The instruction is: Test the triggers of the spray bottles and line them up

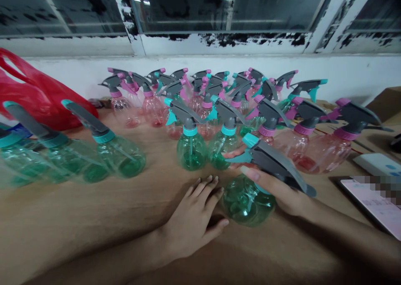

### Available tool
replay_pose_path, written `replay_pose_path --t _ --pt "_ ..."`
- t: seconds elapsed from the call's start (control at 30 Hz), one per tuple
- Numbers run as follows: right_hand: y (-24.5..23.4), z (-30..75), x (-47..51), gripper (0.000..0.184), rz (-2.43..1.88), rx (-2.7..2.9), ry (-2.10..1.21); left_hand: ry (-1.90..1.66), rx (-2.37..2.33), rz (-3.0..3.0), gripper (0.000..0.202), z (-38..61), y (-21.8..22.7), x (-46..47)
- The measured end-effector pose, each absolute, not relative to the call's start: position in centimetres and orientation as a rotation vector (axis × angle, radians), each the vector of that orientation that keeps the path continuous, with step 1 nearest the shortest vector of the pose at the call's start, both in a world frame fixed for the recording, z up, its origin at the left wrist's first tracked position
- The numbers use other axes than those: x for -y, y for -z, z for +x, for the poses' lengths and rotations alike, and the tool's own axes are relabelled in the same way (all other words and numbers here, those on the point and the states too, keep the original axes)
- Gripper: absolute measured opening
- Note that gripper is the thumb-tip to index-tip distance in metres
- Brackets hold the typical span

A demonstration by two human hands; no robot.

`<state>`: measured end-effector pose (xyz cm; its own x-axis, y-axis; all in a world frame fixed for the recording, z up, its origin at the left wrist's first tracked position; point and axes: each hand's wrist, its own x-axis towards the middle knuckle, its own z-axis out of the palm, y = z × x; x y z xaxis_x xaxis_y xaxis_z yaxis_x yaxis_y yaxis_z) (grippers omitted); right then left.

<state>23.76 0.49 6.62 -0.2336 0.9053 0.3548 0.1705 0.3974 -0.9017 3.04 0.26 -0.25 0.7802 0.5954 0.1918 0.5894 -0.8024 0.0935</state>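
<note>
A green spray bottle (247,201) with a grey and turquoise trigger head stands tilted at the front right of the table. My right hand (278,189) is closed round its neck, just below the trigger head. Flat on the wood, just left of that bottle, rests my left hand (194,218), its fingers stretched out and holding nothing. Two more green spray bottles (191,149) stand upright just beyond my hands. To their right, pink spray bottles (294,143) continue the row.
Several pink and green spray bottles (153,107) crowd the back by the wall. More green bottles (122,157) stand at the left, near a red plastic bag (40,97). On the right lie a phone (372,205), a white device (379,166) and a cardboard box (387,105).
</note>
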Motion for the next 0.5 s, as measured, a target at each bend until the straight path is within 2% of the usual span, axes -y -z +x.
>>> replay_pose_path --t 0.13,0.37,0.5 --pt "-6.8 23.7 -0.4 0.019 -0.966 1.676 -0.939 -0.351 -0.975 2.925 0.053 3.0 0.2 -0.2" --pt "-5.0 24.5 -0.9 0.026 -0.992 1.712 -1.036 -0.354 -0.996 2.902 0.054 3.0 0.3 -0.2" --pt "-3.8 25.0 -1.2 0.027 -1.048 1.792 -0.931 -0.312 -0.99 2.914 0.054 3.1 0.0 -0.3"
